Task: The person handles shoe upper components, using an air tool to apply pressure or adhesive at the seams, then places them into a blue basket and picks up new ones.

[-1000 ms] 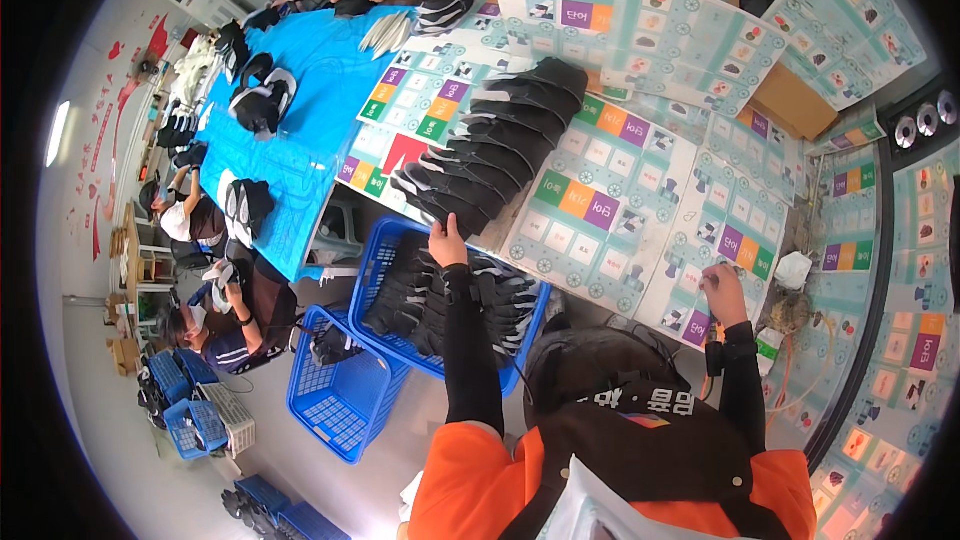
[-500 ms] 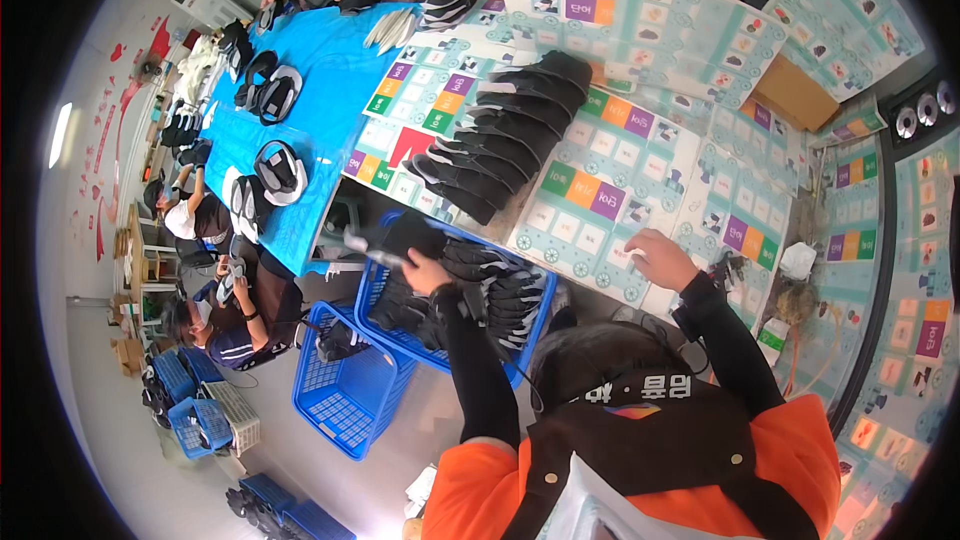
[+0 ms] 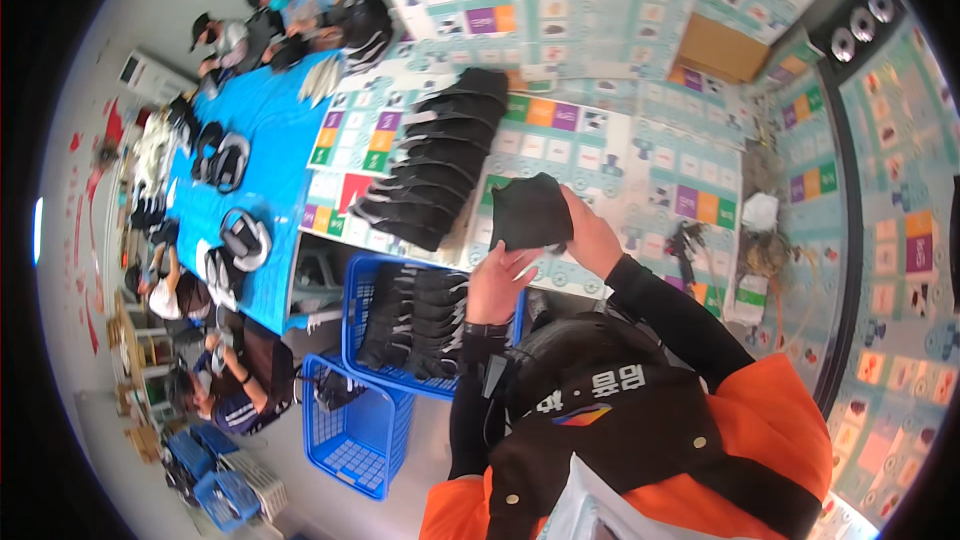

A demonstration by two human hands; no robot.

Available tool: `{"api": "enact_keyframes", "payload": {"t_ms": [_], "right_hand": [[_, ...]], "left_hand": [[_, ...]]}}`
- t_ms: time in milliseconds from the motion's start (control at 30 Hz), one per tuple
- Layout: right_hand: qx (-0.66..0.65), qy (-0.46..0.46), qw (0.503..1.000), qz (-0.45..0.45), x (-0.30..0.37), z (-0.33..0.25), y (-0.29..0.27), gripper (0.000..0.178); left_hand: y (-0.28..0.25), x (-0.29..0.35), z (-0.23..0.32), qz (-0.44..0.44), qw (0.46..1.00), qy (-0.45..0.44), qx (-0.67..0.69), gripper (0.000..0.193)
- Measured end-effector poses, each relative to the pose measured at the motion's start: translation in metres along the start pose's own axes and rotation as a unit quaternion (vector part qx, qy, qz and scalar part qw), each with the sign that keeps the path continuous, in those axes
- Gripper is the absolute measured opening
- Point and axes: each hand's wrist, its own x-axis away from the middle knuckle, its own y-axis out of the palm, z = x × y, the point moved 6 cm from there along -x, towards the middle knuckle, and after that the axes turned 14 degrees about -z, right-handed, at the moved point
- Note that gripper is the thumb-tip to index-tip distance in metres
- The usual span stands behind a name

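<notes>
Both my hands hold one black fabric shoe upper (image 3: pixel 532 211) above the patterned tabletop (image 3: pixel 560 155). My left hand (image 3: pixel 497 280) pinches its lower left edge, fingers closed. At its right side, my right hand (image 3: pixel 594 232) grips the edge, some fingers hidden behind the fabric. Just left of the held piece, an overlapping row of black shoe uppers (image 3: pixel 450 150) with grey edges lies on the table. Below the table edge, beside my left forearm, a blue basket (image 3: pixel 352 332) holds several more stacked black uppers (image 3: pixel 430 305).
An emptier blue basket (image 3: pixel 365 450) stands on the floor with a dark piece inside. A blue-covered table (image 3: pixel 265 125) at the left carries shoe uppers; several people sit around it. Patterned boards (image 3: pixel 610 25) rise behind my table. Cords and a dark tool (image 3: pixel 690 250) lie at the right.
My left hand has brought a black upper from over the basket up to the table, and my right hand has moved left and taken hold of it too. The view has shifted.
</notes>
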Motion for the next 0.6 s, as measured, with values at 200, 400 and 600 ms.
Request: {"api": "enact_keyframes", "payload": {"t_ms": [200, 400, 600], "right_hand": [[-0.058, 0.198, 0.968, -0.144, 0.049, 0.103, 0.029, 0.056], [-0.162, 0.154, 0.974, -0.044, 0.102, 0.149, 0.044, 0.049], [-0.269, 0.067, 0.958, 0.077, 0.124, 0.162, 0.043, 0.024]], "left_hand": [[-0.001, -0.047, -0.030, -0.002, 0.613, 0.269, -0.743, 0.060], [-0.043, -0.090, -0.084, -0.053, 0.772, 0.082, -0.628, 0.033], [-0.038, -0.092, -0.087, -0.066, 0.739, 0.075, -0.666, 0.030]]}}
